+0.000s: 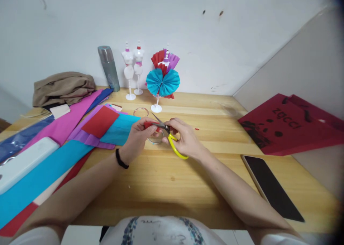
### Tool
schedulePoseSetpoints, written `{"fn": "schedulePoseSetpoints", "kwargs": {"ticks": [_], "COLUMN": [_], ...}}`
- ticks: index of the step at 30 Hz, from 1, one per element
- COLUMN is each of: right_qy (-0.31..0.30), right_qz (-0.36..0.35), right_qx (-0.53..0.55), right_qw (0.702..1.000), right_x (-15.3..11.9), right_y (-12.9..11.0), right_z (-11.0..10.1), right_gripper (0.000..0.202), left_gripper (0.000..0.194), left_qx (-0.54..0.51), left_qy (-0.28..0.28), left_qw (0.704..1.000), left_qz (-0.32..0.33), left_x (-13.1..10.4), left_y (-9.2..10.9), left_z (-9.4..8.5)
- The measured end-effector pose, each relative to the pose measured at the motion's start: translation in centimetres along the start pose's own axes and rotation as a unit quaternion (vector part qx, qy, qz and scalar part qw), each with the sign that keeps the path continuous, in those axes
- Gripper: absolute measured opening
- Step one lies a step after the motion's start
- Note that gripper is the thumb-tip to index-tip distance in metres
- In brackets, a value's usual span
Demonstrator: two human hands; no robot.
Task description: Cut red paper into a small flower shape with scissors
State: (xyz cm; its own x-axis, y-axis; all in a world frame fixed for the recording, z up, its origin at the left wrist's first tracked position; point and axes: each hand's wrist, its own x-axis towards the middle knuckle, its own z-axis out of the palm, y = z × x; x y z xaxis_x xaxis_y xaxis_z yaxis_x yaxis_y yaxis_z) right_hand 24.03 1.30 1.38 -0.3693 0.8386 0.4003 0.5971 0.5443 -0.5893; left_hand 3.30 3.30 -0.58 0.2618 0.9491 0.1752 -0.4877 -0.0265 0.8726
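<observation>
We count three small white dress-form mannequins [129,71], one pair of yellow-handled scissors [172,139], one black smartphone [271,187], one grey metal flask [109,67] and two hands [138,139].

The left hand [138,137] pinches a red paper piece [151,125]; the right hand [185,139] works yellow-handled scissors [172,139] on it above the bench [172,187].

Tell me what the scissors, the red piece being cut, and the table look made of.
Scissors: dark metal blades, glossy yellow handles, likely plastic. Red piece in the left hand: probably thin matte paper like the nearby sheets; too small to be sure. Table: light wood with visible grain, smooth finish.
</observation>
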Motion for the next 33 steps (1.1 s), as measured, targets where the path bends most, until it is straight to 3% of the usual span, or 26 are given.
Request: {"fn": "schedulePoseSetpoints", "kwargs": {"ticks": [12, 33], "right_qy": [-0.015, -0.035], "right_qz": [-0.012, -0.004], "right_qx": [-0.018, 0.003], "right_qw": [1.0, 0.999], "right_x": [-0.23, -0.18], "right_y": [-0.55, -0.68], "right_z": [-0.3, -0.32], "right_gripper": [0.042, 0.039], "left_gripper": [0.026, 0.037], "left_qx": [0.001, 0.019], "left_qy": [-0.008, 0.003], "left_qw": [1.0, 1.0], "left_qz": [0.019, 0.009], "left_x": [0.28, -0.01], "left_y": [-0.95, -0.51], "left_z": [-0.6, -0.68]}}
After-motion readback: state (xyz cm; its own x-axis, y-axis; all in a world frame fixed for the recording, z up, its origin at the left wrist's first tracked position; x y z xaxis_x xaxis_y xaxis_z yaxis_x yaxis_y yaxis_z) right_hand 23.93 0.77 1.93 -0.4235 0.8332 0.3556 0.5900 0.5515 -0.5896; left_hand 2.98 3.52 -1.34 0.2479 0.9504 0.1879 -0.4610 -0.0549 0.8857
